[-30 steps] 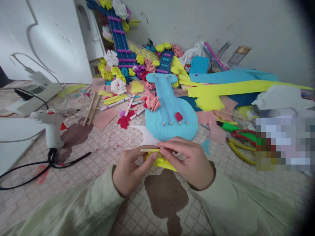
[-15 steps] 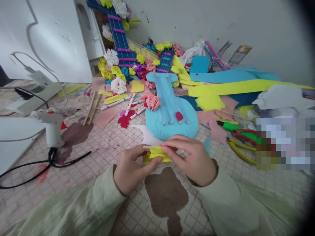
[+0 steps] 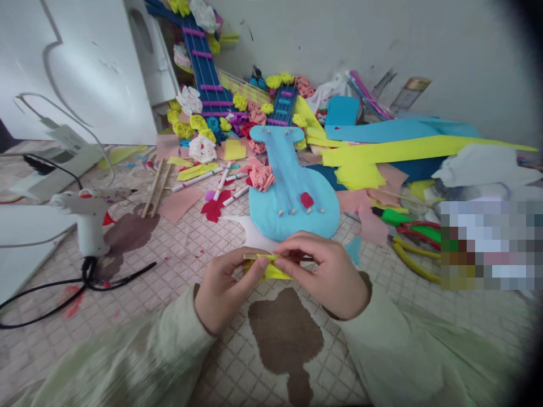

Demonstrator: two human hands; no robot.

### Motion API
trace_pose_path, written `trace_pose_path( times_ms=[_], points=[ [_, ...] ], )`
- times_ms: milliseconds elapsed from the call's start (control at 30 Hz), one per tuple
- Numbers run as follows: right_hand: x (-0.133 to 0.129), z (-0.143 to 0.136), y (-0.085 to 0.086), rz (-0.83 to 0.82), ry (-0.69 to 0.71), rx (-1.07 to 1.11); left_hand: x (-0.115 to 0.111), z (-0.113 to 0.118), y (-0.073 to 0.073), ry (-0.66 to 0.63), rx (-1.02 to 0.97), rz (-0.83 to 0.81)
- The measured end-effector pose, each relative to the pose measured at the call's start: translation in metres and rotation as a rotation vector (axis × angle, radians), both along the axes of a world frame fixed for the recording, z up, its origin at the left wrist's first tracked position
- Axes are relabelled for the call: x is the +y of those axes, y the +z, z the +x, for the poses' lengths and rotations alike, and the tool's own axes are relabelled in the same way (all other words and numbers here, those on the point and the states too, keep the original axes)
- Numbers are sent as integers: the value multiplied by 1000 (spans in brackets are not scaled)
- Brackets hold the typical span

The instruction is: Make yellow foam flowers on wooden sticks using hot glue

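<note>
L thumb (image 3: 257,271) higher, hands (image 3: 220,291) (image 3: 333,274) pinching ylw paper (image 3: 276,272) (+stick (image 3: 250,256)).

Two hands (image 3: 227,288) (image 3: 328,277), one glue gun (image 3: 90,223)

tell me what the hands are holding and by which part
A thin stick and yellow paper, pinched between thumb and fingers: left hand toward their left end, right hand near the stick's middle.

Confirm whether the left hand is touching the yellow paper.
Touching. The head view shows it: the left hand's thumb tip lies on the yellow paper, with no gap between them, beside the thin stick.
</note>
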State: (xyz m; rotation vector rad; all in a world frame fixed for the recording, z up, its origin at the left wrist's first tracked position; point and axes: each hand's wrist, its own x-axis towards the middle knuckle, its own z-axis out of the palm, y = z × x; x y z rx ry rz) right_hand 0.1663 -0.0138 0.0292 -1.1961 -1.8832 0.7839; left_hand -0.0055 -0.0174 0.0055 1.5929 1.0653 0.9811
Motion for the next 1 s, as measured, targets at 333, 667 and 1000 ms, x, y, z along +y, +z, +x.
trace_pose_path(
  times_ms=[333, 667, 1000],
  points=[
    [1, 0, 3, 102, 1, -35, 0, 1, 6, -33, -26, -63],
    [0, -2, 2, -23, 1, 43, -1, 1, 10, 1, 60, 121],
    [1, -5, -3, 124, -16, -64, 4, 2, 5, 52, 74, 58]
  ],
)
